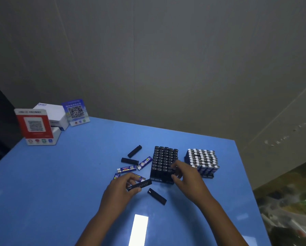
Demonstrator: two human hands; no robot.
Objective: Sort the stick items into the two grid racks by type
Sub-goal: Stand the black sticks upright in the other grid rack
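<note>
Left hand [121, 188] pinches a black stick [139, 185]; right hand [185, 176], fingers curled, reaches into the black rack [163, 164], grip hidden.

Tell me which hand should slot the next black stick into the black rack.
Probably left: the left hand already pinches a black stick just beside the black rack. The right hand rests on that rack's near corner.

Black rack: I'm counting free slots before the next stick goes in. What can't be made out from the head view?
- Black rack: near right corner slots hidden by the right hand.
- Black stick in the left hand: print blurred.
- Blue-and-white rack: free slots too small to tell.
</note>
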